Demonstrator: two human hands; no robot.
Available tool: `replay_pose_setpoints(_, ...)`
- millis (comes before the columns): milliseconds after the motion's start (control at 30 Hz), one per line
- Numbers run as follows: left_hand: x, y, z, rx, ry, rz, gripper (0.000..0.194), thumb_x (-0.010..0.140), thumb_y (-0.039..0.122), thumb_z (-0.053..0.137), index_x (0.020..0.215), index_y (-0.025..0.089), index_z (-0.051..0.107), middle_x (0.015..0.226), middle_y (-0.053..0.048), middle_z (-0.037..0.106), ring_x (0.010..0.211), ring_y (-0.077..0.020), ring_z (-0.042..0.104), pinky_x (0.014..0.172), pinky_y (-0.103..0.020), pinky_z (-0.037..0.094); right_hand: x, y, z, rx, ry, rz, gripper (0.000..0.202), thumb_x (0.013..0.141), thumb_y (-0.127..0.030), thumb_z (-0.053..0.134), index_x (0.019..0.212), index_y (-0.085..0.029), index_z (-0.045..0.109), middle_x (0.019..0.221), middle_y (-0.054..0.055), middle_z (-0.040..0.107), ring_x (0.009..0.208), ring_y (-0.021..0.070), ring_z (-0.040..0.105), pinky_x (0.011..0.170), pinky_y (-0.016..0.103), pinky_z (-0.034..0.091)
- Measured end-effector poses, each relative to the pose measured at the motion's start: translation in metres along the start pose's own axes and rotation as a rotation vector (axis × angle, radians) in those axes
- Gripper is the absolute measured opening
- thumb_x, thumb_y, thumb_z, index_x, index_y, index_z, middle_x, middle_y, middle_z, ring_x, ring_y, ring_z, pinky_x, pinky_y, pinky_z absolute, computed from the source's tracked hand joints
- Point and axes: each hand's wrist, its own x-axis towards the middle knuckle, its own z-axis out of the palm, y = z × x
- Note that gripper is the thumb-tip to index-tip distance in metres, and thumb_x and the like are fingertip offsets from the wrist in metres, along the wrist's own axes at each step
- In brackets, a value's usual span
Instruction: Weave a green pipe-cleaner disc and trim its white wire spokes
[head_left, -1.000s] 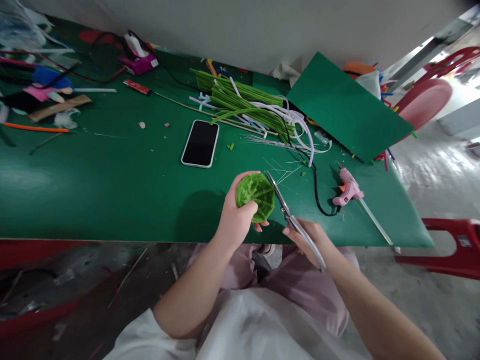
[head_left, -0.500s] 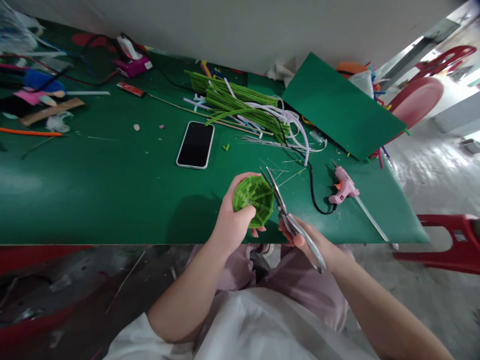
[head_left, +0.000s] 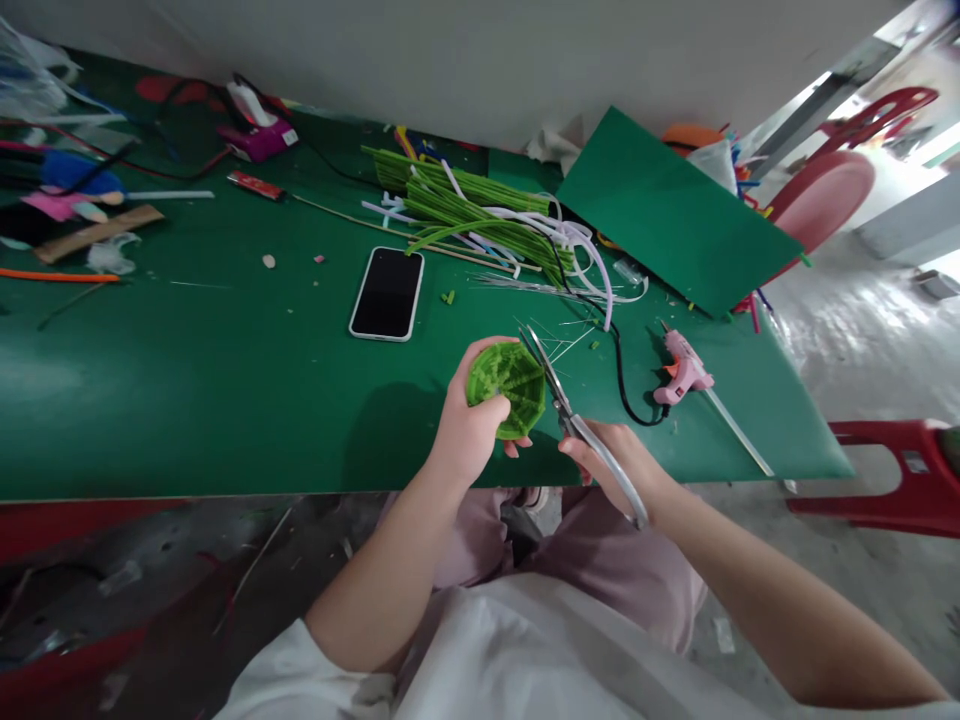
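My left hand [head_left: 466, 420] is closed around a small green woven bowl [head_left: 524, 381] with raised ribs, its thumb pressed inside the bowl. My right hand [head_left: 616, 458] grips a pair of silver scissors [head_left: 561, 402] by the handles. The scissor blades point up and away from me, slightly apart, right beside the bowl's right rim. Whether they touch the rim, I cannot tell. Just beyond the blades, thin wire offcuts [head_left: 568, 345] lie scattered on the green tabletop.
Behind are a bundle of green pipe cleaners [head_left: 480, 215] and a phone [head_left: 387, 293]. A pink glue gun [head_left: 684, 368] with its black cable lies to the right, below a green board [head_left: 679, 215]. A lighter [head_left: 255, 185] and purple power adapter [head_left: 264, 138] are at back left.
The bowl has tilted slightly and risen a little in view. The scissors have shifted slightly up and left, still beside its rim. A small green scrap now shows near the wire offcuts.
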Motion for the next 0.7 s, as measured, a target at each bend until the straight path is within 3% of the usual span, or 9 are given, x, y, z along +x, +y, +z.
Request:
replay_pose_setpoints(233,0.011,-0.001,0.001,0.027,0.049,-0.015,0.061,0.055,0.009,0.042,0.114,0.022,0.046,0.079,-0.002,0.059,0.034,-0.0095,0.053,0.027,-0.019,0.038,0.011,-0.001,-0.002,-0.039,0.004,0.013,0.049,0.082,-0.059,0.032,0.052,-0.021,0.038,0.046,0.000,0.046,0.042,0.0121,0.044,0.046,0.025,0.029)
replay_pose_setpoints(333,0.013,0.002,0.003,0.042,0.094,-0.043,0.060,0.053,0.009,0.041,0.111,0.022,0.048,0.079,-0.002,0.059,0.032,-0.0102,0.052,0.025,-0.019,0.036,0.017,0.004,0.000,0.026,0.037,0.111,0.049,0.078,-0.063,0.036,0.053,-0.020,0.037,0.043,-0.002,0.041,0.035,0.0097,0.041,0.039,0.023,0.027)
replay_pose_setpoints(500,0.017,-0.001,-0.005,0.000,0.091,-0.064,0.060,0.053,0.008,0.042,0.111,0.020,0.048,0.069,0.000,0.057,0.035,-0.0148,0.056,0.026,-0.020,0.035,0.029,0.016,0.005,0.250,-0.062,0.262,0.050,0.073,-0.067,0.040,0.056,-0.020,0.038,0.044,-0.004,0.040,0.029,0.0098,0.041,0.031,0.023,0.029)
replay_pose_setpoints(600,0.020,-0.006,-0.016,-0.057,0.069,-0.047,0.062,0.057,0.008,0.044,0.117,0.020,0.043,0.064,0.002,0.055,0.038,-0.0163,0.057,0.027,-0.021,0.037,0.037,0.025,0.000,0.389,0.023,0.257,0.046,0.074,-0.065,0.039,0.061,-0.021,0.040,0.044,-0.006,0.038,0.030,0.0093,0.039,0.032,0.023,0.031)
replay_pose_setpoints(700,0.022,-0.005,-0.025,-0.084,0.024,-0.045,0.060,0.062,0.011,0.049,0.121,0.019,0.039,0.062,0.003,0.055,0.039,-0.0169,0.058,0.029,-0.021,0.038,0.040,0.036,-0.010,0.238,0.143,0.134,0.036,0.077,-0.055,0.044,0.066,-0.021,0.045,0.047,-0.005,0.042,0.038,0.0100,0.042,0.038,0.022,0.031)
